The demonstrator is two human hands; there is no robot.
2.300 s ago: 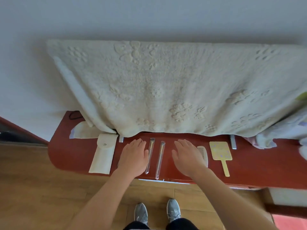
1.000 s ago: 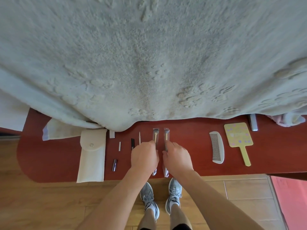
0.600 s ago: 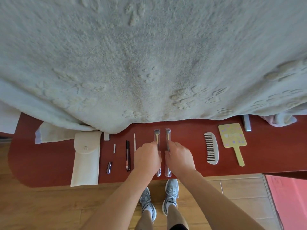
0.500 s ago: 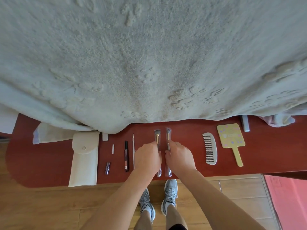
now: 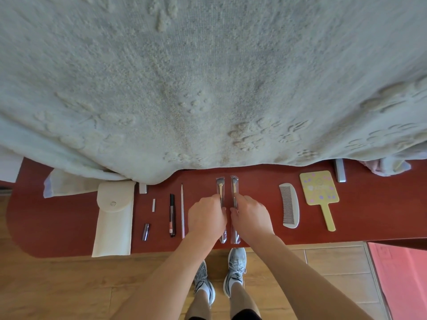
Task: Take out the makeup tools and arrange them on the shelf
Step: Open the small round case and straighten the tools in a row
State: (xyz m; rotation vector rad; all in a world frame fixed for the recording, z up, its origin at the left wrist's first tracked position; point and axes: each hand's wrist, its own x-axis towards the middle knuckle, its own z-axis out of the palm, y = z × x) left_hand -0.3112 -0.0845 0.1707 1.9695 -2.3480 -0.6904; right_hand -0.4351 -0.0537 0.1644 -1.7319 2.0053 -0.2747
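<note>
Progress looks good: we count a full row laid out on the dark red wooden shelf. From the flat cream fabric pouch at the left we pass a short white stick, a small dark tube, a black pen-shaped liner and a thin pale pencil. Over on the right lie a white plastic comb and a yellow paddle-shaped hand mirror.

In the middle, our left hand has its grip curled onto the left clear-sleeved makeup brush. Our right hand pinches the right clear-sleeved makeup brush. The pair lie on the shelf side by side and parallel, bristle ends toward the hanging cream textured blanket, sleeve ends near the front edge.

We judge little is left: square this pair and let go. Whether the pouch holds more, we cannot tell.
</note>
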